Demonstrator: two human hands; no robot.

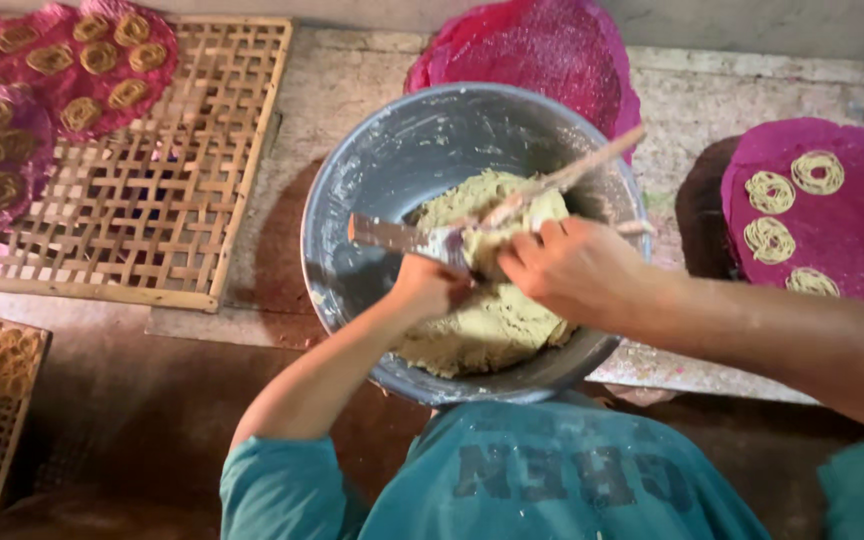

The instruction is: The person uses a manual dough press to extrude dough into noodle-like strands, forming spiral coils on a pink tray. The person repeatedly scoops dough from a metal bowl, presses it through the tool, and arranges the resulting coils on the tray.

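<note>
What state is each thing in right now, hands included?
Metal bowl: upright, smeared inside, holding dough.
Dough: one pale lump, partly dug into.
Press tube: lying across the bowl, dough-smeared.
Left hand: closed on the press tube.
Right hand: pressing dough at the tube's end.
Wooden stick: leaning on the bowl rim.
Bamboo rack: flat, partly covered by pink mats.
Right pink mat: carrying four noodle coils.

Hands (pixel 512 275) in dough (pixel 492 320); grey bowl (pixel 372 170)

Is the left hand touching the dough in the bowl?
Touching. In the head view the left hand sits right on the dough inside the grey bowl, with no gap visible between them.
</note>
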